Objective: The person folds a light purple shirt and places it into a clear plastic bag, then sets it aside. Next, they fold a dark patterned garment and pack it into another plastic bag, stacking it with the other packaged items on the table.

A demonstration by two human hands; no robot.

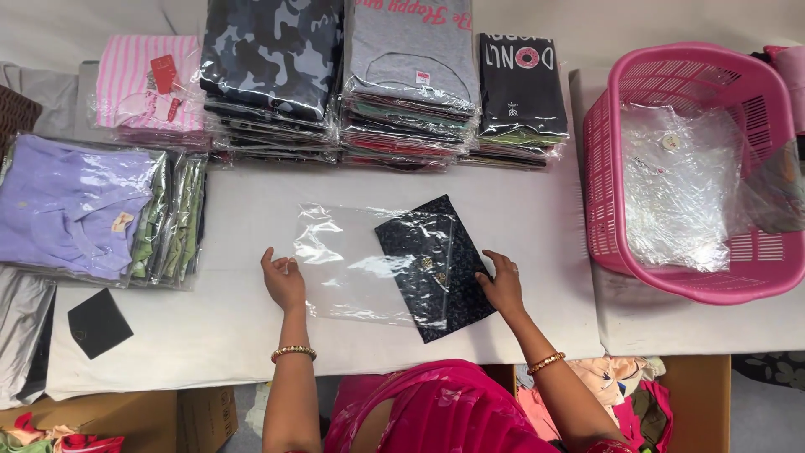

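Note:
A clear plastic bag (348, 260) lies flat on the white table (210, 323). A folded black patterned garment (436, 267) sits partly inside the bag's right end. My left hand (283, 281) rests on the bag's left edge, fingers apart. At the garment's right edge, my right hand (503, 285) presses on it with the fingers on the cloth. Both wrists wear beaded bangles.
Stacks of bagged folded shirts (411, 84) line the table's far side. A lilac bagged pile (84, 205) lies at the left. A pink plastic basket (604, 168) with clear bags stands at the right. A small black piece (99, 323) lies at the near left.

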